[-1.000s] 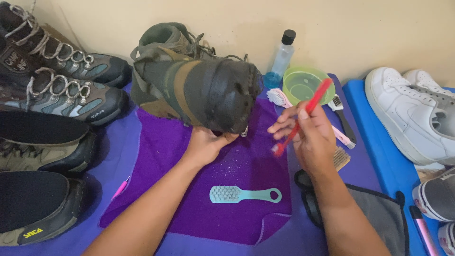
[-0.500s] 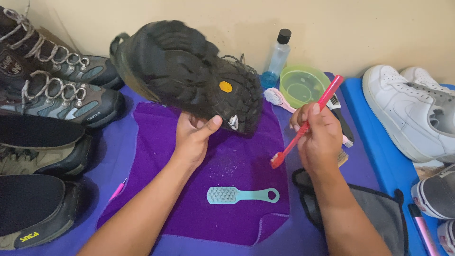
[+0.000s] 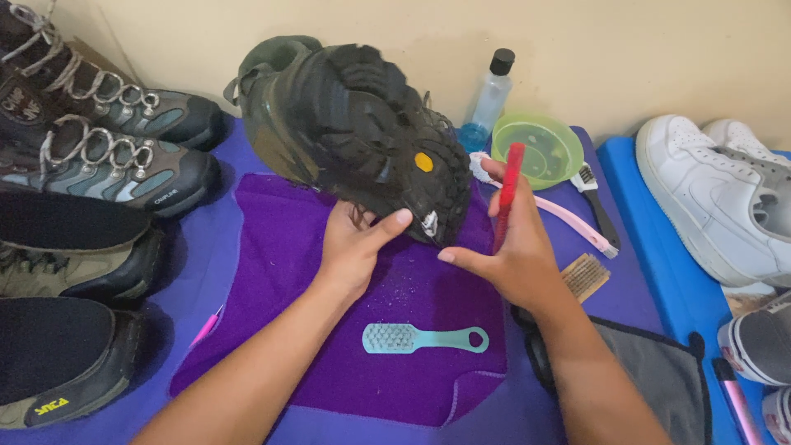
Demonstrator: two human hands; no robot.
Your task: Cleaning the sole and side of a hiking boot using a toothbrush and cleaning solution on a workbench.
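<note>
Teal brush (image 3: 424, 338) flat on purple cloth (image 3: 280, 272) below both wrists, left hand (image 3: 354, 247) fingers curled under boot (image 3: 354, 140), thumb on sole, boot tilted sole-up, right hand (image 3: 515, 255) closed round red brush (image 3: 507, 194), upright just right of boot toe, green bowl (image 3: 535, 148) & bottle (image 3: 488, 103) beyond fingertips.

Your left hand (image 3: 354, 247) props an olive boot (image 3: 354, 136) with a black lugged sole and a yellow dot. Your right hand (image 3: 511, 255) holds a red brush (image 3: 507, 194). A teal brush (image 3: 424, 338) lies on the purple cloth (image 3: 280, 247), a translucent green bowl (image 3: 540, 148) near the mat's far edge.
</note>
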